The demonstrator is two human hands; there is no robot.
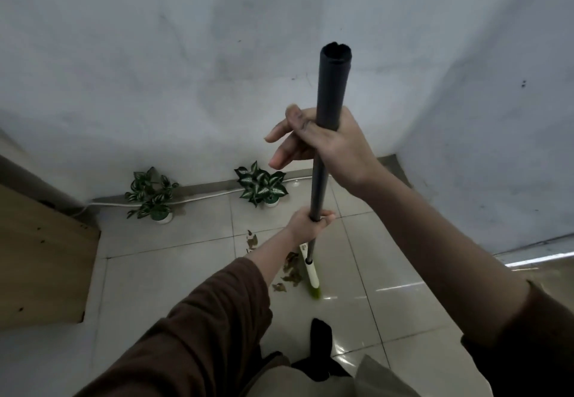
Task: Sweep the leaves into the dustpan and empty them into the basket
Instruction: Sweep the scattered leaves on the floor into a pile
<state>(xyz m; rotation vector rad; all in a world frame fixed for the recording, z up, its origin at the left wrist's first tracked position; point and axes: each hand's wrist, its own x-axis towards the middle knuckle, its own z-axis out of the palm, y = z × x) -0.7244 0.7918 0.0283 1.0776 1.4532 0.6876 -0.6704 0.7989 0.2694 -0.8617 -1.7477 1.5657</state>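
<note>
I hold a broom upright by its long black handle (329, 86). My right hand (329, 145) grips the handle near its top, with the fingers partly spread. My left hand (310, 226) is closed around the handle lower down. The broom's white and green lower end (312, 278) reaches the tiled floor. Several dry brown leaves (290, 271) lie on the tiles just left of the broom's end, and a few more leaves (251, 239) lie farther back. No dustpan or basket is in view.
Two small potted plants (152, 195) (262, 184) stand against the white wall, with a white cable running along the skirting. A wooden cabinet (40, 257) stands at the left. My foot in a black sock (321, 337) is on the tiles near the broom.
</note>
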